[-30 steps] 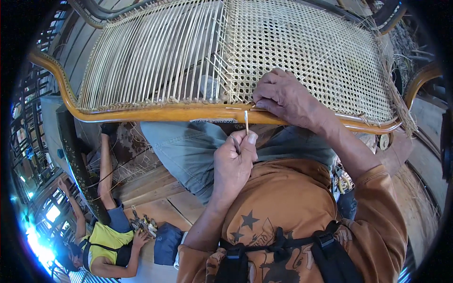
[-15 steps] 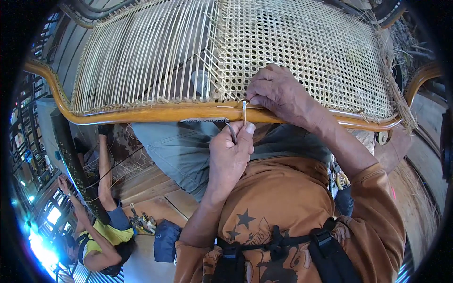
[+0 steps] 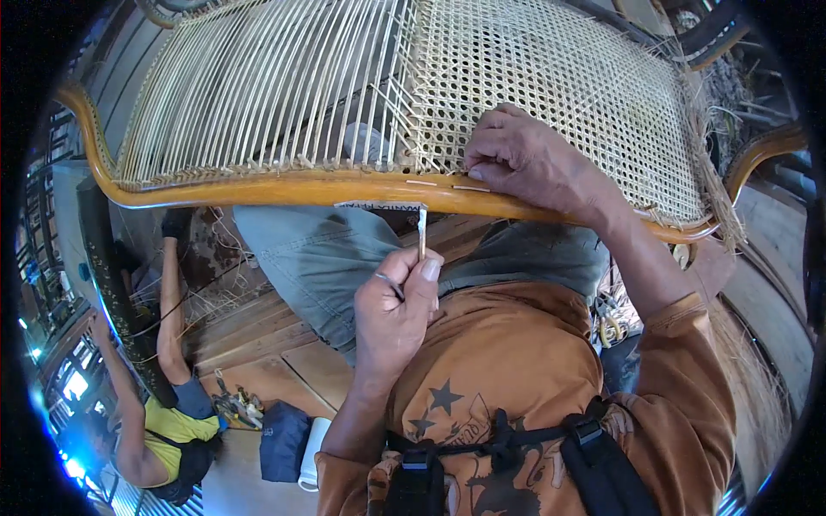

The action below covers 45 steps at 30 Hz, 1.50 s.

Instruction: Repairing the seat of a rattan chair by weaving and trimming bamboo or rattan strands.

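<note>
My left hand (image 3: 398, 301) is closed on a thin light-brown stick (image 3: 422, 232) with a whitish tip, held upright just below the wooden rail (image 3: 284, 189). A dark, slim metal piece (image 3: 389, 284) also pokes out between its fingers; its kind is unclear. Curled against the woven cane webbing (image 3: 568, 95), my right hand (image 3: 529, 159) rests by the rail's upper edge. Its fingertips are pressed together, and whatever they may hold is hidden. Loose strand ends stick up beside the webbing, where parallel cane strands (image 3: 232, 95) stretch to the left.
The frame lies across my lap, over grey-green trousers (image 3: 301, 249). Another person in a yellow top (image 3: 168, 439) sits at the lower left. Near them are hand tools (image 3: 237, 406), a dark blue pouch (image 3: 288, 440) and a white cylinder (image 3: 313, 456). Loose fibres hang at the right.
My left hand has drawn the stick down and leftward, away from the rail and the right hand. The right hand has lifted slightly off the rail onto the webbing.
</note>
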Each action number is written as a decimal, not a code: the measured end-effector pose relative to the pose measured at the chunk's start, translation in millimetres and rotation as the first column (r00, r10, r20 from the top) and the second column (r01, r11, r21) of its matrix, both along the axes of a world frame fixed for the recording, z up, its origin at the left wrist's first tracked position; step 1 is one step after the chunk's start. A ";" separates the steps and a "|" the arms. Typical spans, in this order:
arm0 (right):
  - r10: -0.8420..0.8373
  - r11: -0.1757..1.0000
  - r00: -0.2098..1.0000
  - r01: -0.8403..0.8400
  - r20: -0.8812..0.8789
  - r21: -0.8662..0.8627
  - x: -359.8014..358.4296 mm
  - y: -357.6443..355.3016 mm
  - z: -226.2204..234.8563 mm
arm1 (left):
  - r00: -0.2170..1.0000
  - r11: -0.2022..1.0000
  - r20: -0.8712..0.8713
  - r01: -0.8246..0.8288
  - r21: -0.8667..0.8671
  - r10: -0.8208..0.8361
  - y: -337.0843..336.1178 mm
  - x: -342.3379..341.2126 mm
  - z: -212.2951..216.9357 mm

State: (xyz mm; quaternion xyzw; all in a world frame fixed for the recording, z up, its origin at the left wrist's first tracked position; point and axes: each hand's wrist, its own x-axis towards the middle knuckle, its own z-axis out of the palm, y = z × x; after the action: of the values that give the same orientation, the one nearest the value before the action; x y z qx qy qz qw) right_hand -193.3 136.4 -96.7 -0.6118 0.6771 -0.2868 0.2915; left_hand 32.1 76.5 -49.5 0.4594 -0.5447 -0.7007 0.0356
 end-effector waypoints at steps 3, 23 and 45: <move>0.147 0.989 0.984 -0.150 -0.098 -0.018 -5.7 -7.4 -3.8 | 1.000 1.000 -0.030 -0.003 -0.006 0.002 -2.1 11.9 -7.7; 0.227 0.965 0.960 -0.199 -0.163 0.170 -1.6 -20.9 22.2 | 0.984 0.998 -0.170 -0.061 0.009 0.062 -15.4 25.6 -21.3; -0.005 0.976 0.999 -0.005 0.043 0.218 3.1 -5.7 14.6 | 0.962 0.987 -0.221 -0.154 0.049 0.161 -24.0 30.2 -25.6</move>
State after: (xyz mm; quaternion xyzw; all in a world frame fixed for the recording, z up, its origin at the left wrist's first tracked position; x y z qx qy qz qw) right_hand -190.2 130.7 -82.1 -0.5699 0.6978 -0.2241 0.3715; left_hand 62.3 52.5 -75.1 0.4197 -0.4879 -0.7514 0.1455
